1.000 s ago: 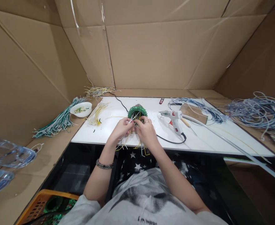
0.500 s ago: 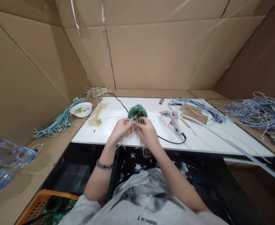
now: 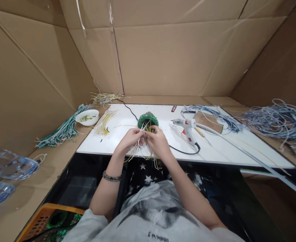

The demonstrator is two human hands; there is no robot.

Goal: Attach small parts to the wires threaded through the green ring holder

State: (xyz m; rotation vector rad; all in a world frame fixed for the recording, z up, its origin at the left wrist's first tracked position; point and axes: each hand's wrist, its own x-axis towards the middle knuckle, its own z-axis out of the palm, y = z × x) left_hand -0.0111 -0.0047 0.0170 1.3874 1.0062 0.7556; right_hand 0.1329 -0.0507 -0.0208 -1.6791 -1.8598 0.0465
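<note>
A round green piece (image 3: 148, 117) with a bumpy, shiny rim and a dark hollow middle lies on the white tabletop. Thin white and yellow wires (image 3: 138, 151) come out of its opening and hang over the front of the table. My left hand (image 3: 133, 138) pinches some of these wires between thumb and fingers. Close against it, my right hand (image 3: 156, 139), with a ring on one finger, pinches wires too. The fingertips meet just in front of the opening and hide the exact spot they grip.
Right of my hands lies a hot glue gun (image 3: 187, 129) with a black cord, beside an awl (image 3: 200, 132). Left are a white bowl (image 3: 87, 117), yellow wires (image 3: 104, 124) and green-white wires (image 3: 62, 131). Blue-white wires (image 3: 276, 119) lie far right. An orange basket (image 3: 37, 215) stands lower left.
My fingertips have shifted slightly on the wires, and my left hand sits a touch lower. The green piece and the tools stay in place.
</note>
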